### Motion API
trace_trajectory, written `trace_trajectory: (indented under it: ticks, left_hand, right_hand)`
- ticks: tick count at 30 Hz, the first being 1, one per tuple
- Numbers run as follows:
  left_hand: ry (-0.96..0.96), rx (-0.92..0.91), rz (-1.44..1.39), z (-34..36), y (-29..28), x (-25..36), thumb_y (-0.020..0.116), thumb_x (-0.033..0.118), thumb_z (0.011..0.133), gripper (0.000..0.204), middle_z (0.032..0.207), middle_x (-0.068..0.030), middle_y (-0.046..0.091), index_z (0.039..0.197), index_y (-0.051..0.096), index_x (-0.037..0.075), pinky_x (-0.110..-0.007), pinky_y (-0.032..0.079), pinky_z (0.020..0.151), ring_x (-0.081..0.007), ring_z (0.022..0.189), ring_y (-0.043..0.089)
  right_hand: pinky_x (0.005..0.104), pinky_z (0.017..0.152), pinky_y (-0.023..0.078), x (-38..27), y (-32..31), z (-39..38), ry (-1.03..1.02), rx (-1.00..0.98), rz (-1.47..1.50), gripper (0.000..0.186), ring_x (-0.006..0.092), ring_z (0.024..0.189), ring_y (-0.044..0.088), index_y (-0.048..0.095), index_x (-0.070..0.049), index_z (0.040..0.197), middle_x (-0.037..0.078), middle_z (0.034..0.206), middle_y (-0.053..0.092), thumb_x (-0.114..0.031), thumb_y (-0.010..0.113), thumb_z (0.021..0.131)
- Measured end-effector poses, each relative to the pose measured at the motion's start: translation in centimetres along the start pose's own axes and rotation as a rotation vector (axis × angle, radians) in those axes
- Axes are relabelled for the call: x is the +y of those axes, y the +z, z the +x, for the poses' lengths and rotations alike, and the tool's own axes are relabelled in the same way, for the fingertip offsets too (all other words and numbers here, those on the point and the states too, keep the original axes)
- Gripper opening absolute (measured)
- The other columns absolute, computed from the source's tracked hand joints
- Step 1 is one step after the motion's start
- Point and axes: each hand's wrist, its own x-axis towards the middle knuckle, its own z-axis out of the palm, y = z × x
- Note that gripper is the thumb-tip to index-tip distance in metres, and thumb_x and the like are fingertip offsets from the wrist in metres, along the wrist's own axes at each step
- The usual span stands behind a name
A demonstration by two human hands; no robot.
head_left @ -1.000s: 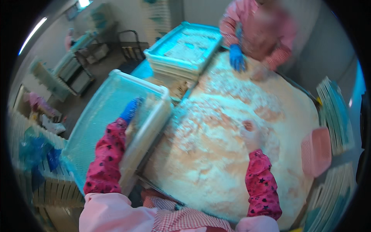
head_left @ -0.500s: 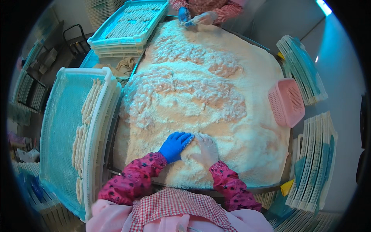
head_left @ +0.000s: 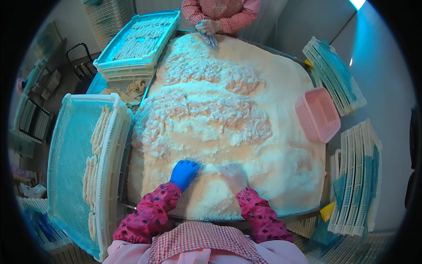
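Observation:
My left hand (head_left: 184, 173), in a blue glove, rests in the pale breading powder (head_left: 290, 176) near the table's front, fingers apart and curved, tips down in it. A little to its right, my right hand (head_left: 233, 175), in a translucent glove, lies in the powder with fingers loosely spread. Neither visibly holds a piece. Beyond my hands, clumps of pinkish, wet-looking pieces (head_left: 233, 114) lie in rows in the powder. At my left stands a white-rimmed mesh tray (head_left: 66, 149) on a stack, with lines of coated strips (head_left: 91, 180) along its right side.
A co-worker (head_left: 220, 13) stands at the far side, gloved hands together. Stacked trays (head_left: 125, 61) with strips stand at back left beside crumpled cloth (head_left: 136, 90). A pink perforated basket (head_left: 316, 114) sits at the right edge. More trays (head_left: 356, 176) stand on end at the right.
My left hand has left the tray to join my right hand in the powder; both then drew back slightly and apart. The view turned toward the table. The co-worker's hands have moved together.

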Motion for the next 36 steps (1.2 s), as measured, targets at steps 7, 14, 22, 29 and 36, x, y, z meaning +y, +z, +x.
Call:
trace_trajectory:
  ticks: [7,14,22,29,36]
  left_hand:
    - [-0.276,0.079,-0.626,-0.7,-0.9,0.9,0.057,0.019,0.083,0.025,0.094,-0.0039,0.063,0.107,0.061,0.012,-0.029,0.045,0.071,-0.0191,0.079,0.057]
    - [-0.676,0.062,-1.681,0.8,-2.2,2.2,0.057,0.027,0.086,0.042,0.11,0.0019,0.057,0.122,0.048,0.01,-0.023,0.041,0.073,-0.0089,0.085,0.051]
    - [-0.666,0.241,-2.336,0.0,-0.2,3.9,0.043,0.03,0.093,0.042,0.131,-0.0045,0.044,0.129,0.04,0.01,-0.038,0.037,0.098,-0.0195,0.118,0.045]
    - [-0.313,0.427,-2.207,1.6,-1.6,6.5,0.03,0.041,0.093,0.054,0.142,-0.0077,0.03,0.14,0.023,0.014,-0.044,0.024,0.105,-0.0239,0.13,0.029]
    - [-0.778,-0.067,-2.13,0.3,-1.4,7.2,0.036,0.034,0.087,0.065,0.149,-0.007,0.008,0.143,0.007,0.021,-0.043,-0.001,0.109,-0.0261,0.137,0.006]
  right_hand:
    - [0.0348,0.078,0.044,0.0,-2.5,0.2,0.281,0.384,0.278,0.038,0.0267,0.096,0.055,0.058,-0.011,0.112,0.011,0.1,0.061,-0.016,0.061,0.074]
    - [0.0409,0.085,0.042,-1.5,-3.1,-0.5,0.212,0.089,0.176,0.039,0.0276,0.098,0.055,0.058,-0.012,0.113,0.009,0.105,0.061,-0.014,0.062,0.074]
    - [0.0332,0.083,0.046,-4.6,-2.2,1.6,0.519,0.182,0.862,0.035,0.0255,0.098,0.058,0.057,-0.007,0.114,0.012,0.11,0.06,-0.013,0.059,0.08]
    - [0.0384,0.097,0.036,-9.3,-4.7,2.2,0.236,0.359,0.715,0.037,0.0293,0.117,0.046,0.056,-0.01,0.118,0.013,0.124,0.051,-0.028,0.045,0.089]
    - [0.0501,0.106,0.013,-6.1,-0.6,4.7,0.112,0.325,0.126,0.049,0.0329,0.132,0.024,0.041,-0.017,0.133,0.013,0.14,0.033,-0.03,0.04,0.085]
